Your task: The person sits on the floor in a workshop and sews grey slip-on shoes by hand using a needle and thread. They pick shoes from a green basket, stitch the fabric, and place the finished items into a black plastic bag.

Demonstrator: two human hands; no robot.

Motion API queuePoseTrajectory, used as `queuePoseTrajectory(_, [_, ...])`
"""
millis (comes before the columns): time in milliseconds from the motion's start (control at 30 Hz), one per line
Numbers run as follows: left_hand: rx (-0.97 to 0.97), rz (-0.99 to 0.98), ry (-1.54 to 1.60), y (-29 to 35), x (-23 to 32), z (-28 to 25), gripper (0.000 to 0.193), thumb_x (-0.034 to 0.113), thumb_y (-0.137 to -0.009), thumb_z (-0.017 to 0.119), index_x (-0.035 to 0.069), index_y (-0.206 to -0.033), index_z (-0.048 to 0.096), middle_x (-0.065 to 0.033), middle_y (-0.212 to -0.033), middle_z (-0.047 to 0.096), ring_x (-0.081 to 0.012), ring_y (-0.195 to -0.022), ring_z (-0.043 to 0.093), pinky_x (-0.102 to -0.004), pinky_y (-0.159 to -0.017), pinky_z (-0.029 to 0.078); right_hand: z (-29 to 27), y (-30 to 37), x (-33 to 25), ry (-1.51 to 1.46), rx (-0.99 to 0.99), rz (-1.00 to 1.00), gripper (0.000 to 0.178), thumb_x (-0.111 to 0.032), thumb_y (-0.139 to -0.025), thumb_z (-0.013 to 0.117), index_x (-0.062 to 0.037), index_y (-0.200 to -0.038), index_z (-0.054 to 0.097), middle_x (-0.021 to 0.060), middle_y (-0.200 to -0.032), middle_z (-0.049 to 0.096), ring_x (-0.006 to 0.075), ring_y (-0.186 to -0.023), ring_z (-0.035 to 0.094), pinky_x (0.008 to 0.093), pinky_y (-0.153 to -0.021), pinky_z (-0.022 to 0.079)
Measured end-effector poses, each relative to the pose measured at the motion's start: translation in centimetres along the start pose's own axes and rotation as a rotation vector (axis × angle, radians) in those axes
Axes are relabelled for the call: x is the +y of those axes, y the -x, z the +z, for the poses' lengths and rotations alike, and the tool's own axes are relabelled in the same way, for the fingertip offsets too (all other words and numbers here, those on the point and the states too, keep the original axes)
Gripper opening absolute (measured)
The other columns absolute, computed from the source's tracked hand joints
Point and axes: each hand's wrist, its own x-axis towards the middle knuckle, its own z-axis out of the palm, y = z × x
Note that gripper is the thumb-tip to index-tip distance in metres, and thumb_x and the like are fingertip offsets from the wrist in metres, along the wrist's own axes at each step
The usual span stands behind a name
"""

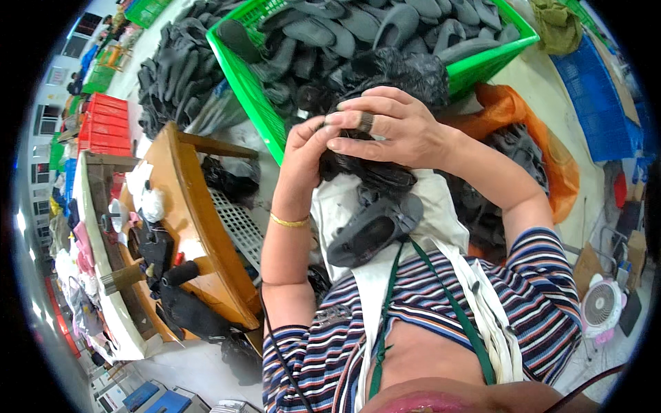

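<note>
Black plastic [405,77] bunches against the green crate [249,110]
Left hand [306,142] and right hand [394,128] grip it where it hides the crate's near rim; grey shoes [318,32] fill the crate, orange sack [566,175] rightward, wooden desk [184,224] leftward.

Green crate [492,62] – black plastic [406,72] – striped shirt [544,289]

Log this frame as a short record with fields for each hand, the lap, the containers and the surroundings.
Left hand: left hand at crinkled black plastic, fingertips meeting the other hand's
Right hand: right hand over the same plastic, fingers partly bent
Grip: partly hidden, cannot tell how firm
Lap: one dark shoe
Container: green basket of dark grey shoes
Left side: shoe pile; wooden table
Right side: orange bag; small fan
</note>
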Motion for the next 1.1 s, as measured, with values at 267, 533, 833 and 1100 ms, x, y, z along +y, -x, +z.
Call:
queuePoseTrajectory(267, [0.123, 0.620, -0.984, -0.2, 3.0, -2.2, 0.030, 0.030, -0.075, 0.073, 0.000, -0.081, 0.068, -0.0107, -0.070, 0.059, -0.0255, -0.065, 0.056, -0.0338, -0.062, 0.043, 0.5, 1.2, 0.5, -1.342, 0.233, 0.822, 0.012, -0.015, -0.092, 0.059, -0.0037, -0.094, 0.063, 0.0102, -0.101, 0.065, 0.0240, -0.100, 0.059, 0.0361, -0.095, 0.046])
queuePoseTrajectory(533, [0.858, 0.471, -1.530, -2.6, 0.4, -13.6, 0.059, 0.053, -0.090, 0.062, 0.004, -0.057, 0.058, -0.0116, -0.053, 0.050, -0.0336, -0.050, 0.047, -0.0415, -0.050, 0.038, 0.2, 7.0, 3.1, -1.629, 0.715, 0.948, 0.007, -0.007, -0.093, 0.059, -0.0028, -0.096, 0.064, 0.0051, -0.093, 0.064, 0.0179, -0.092, 0.059, 0.0325, -0.087, 0.048])
queuePoseTrajectory(833, [0.437, 0.411, -0.564, -2.5, -0.9, -4.8, 0.037, 0.039, -0.095, 0.063, 0.005, -0.083, 0.070, 0.0016, -0.071, 0.060, -0.0115, -0.064, 0.055, -0.0277, -0.063, 0.049, 2.1, 2.9, 1.2, -1.070, 0.109, 1.173, 0.040, -0.018, -0.096, 0.056, -0.0055, -0.134, 0.052, 0.0136, -0.120, 0.059, 0.0214, -0.109, 0.058, 0.0353, -0.099, 0.047])
queuePoseTrajectory(1100, [0.006, 0.772, -1.135, 0.3, -2.9, 4.5, 0.027, 0.034, -0.082, 0.072, 0.008, -0.080, 0.065, -0.0080, -0.076, 0.063, -0.0294, -0.073, 0.064, -0.0396, -0.064, 0.051, 7.6, 5.7, 1.7, -1.215, -0.113, 1.011, 0.055, -0.034, -0.096, 0.050, -0.0038, -0.142, 0.044, 0.0115, -0.144, 0.047, 0.0242, -0.135, 0.042, 0.0372, -0.114, 0.031])
